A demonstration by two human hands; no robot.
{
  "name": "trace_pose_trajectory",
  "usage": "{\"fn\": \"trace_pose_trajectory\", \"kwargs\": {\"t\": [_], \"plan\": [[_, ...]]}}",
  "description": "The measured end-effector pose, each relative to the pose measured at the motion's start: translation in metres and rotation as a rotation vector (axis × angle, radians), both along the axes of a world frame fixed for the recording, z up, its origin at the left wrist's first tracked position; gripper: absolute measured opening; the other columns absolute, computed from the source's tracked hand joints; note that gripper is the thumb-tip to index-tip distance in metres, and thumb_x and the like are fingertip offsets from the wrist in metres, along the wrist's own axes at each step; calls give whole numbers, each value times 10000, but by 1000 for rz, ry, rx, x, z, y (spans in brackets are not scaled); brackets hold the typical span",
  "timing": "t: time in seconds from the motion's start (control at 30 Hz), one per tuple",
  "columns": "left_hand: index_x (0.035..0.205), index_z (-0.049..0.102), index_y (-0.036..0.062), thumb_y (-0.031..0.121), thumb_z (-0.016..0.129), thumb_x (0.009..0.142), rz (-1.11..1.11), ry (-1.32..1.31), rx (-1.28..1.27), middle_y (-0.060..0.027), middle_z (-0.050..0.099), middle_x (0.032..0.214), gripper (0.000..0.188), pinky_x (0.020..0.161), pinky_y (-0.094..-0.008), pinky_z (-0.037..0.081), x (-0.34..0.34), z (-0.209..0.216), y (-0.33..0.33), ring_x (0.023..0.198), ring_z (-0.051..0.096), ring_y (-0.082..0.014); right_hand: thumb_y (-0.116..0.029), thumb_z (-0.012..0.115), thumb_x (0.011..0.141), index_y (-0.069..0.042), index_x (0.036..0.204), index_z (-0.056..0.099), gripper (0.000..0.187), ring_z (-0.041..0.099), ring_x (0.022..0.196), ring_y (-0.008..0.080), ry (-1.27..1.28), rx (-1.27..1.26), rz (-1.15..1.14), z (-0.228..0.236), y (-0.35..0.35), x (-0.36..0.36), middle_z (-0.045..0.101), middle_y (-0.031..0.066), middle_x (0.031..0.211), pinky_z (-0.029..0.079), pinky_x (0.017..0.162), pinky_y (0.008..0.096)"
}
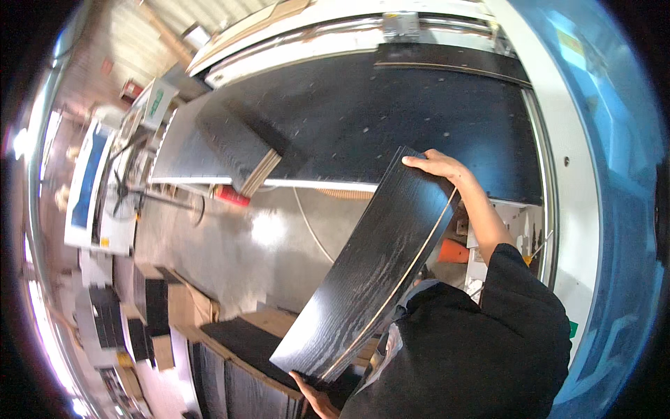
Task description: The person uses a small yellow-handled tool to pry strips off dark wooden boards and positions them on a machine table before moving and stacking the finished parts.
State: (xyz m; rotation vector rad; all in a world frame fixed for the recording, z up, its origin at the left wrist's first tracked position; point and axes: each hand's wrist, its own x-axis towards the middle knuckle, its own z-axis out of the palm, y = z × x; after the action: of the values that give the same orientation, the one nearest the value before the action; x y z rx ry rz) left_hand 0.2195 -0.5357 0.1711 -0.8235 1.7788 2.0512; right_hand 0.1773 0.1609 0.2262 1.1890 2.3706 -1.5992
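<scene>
A long black wood-grain panel (377, 258) slants across the middle of the view, a light raw strip showing along its edge nearest my body. Around its far end is my right hand (441, 166), thumb on the top face and fingers curled over the end. My left hand (315, 395) grips the near end, partly out of view below; most of its fingers are hidden. The panel's far end reaches over the front edge of a dark machine table (447, 119).
On the table's left lies a stack of black boards (241, 150), overhanging the front edge. Another dark board (453, 63) lies by the rear rail. A blue and white machine housing (586, 174) rises at right. Stacked black panels (237, 377) stand lower left; a hose (310, 227) crosses the floor.
</scene>
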Motion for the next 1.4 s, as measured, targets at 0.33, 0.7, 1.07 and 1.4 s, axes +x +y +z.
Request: {"fn": "trace_pose_trajectory", "kwargs": {"t": [0.33, 0.7, 1.07, 1.4], "plan": [[1402, 522, 47, 599, 630, 953, -453, 78, -12, -43, 567, 1237, 720, 947, -374, 458, -216, -26, 202, 1089, 558, -213, -652, 668, 841, 15, 1271, 665, 793, 608, 1203, 420, -281, 555, -342, 12, 137, 94, 639, 272, 1276, 466, 1031, 495], [1472, 449, -47, 653, 546, 972, -960, 182, -90, -161, 526, 1451, 865, 1130, -365, 353, -338, -10, 373, 1291, 506, -284, -229, 714, 885, -40, 1341, 536, 525, 521, 1233, 384, 121, 1118, -1113, -20, -86, 121, 581, 191, 1278, 381, 1067, 513], [826, 633, -78, 565, 556, 1011, -1223, 596, -350, -34, 543, 707, 674, 632, -341, 392, -356, 15, 393, 690, 461, -148, -457, 610, 1011, 29, 1324, 514, 586, 568, 824, 118, 558, -233, -1150, -57, -194, 15, 618, 44, 935, 478, 722, 296], [804, 619, -125, 587, 574, 979, -1200, 922, -499, -165, 583, 644, 734, 636, -433, 421, -399, -9, 441, 663, 490, -202, -445, 590, 1022, -46, 910, 489, 426, 485, 699, 138, 583, -176, -1041, -51, -170, -6, 500, 23, 754, 413, 649, 323]]}}
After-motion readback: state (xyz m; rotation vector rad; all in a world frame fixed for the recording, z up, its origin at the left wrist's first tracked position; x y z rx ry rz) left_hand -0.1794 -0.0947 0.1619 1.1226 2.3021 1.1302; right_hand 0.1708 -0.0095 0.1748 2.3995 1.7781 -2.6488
